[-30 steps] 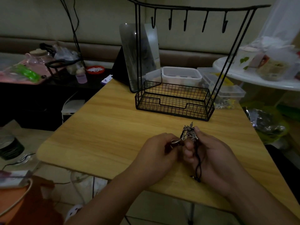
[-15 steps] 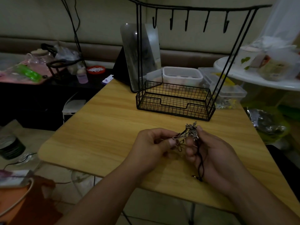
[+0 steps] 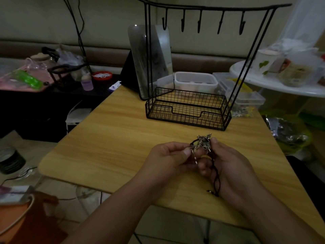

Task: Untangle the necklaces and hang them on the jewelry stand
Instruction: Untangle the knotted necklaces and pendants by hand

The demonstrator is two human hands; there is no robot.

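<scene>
Head view: both hands [image 3: 202, 161] pinch tangled necklaces [image 3: 202, 144].

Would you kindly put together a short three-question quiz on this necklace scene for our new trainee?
1. True or false: a necklace already hangs on the jewelry stand.
2. Which hand has the dark cord trailing down in front of it: A left, B right?
3. Fill in: the stand's top bar carries ___ hooks.

Key:
1. False; the hooks are bare.
2. B; the right hand holds the tangled necklaces, while the left hand pinches a piece.
3. Five.
</scene>
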